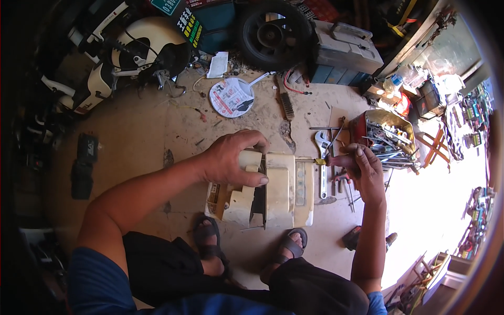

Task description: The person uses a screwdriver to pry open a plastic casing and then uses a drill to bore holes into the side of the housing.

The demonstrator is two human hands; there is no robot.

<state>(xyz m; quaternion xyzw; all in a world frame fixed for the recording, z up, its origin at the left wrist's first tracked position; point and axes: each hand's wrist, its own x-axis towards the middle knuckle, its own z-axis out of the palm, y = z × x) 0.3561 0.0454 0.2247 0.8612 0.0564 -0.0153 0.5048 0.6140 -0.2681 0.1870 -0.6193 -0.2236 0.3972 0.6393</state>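
A cream plastic casing [280,184] lies on the floor in front of my feet, with a dark gap across its middle. My left hand [233,160] grips the upper left of it, thumb and fingers curved around a raised part. On the right, my right hand [363,170] is closed around what looks like a screwdriver [320,161], with a yellowish part showing at the front. Its thin shaft points left, at the casing's right end. Most of the handle is hidden by my fingers.
Beside my right hand lie an adjustable wrench [322,173] and a metal box of tools [389,131]. Farther off are a wire brush [286,105], a round printed fan [231,97], a wheel [270,34] and a grey toolbox [346,50]. A white scooter [97,86] stands far left.
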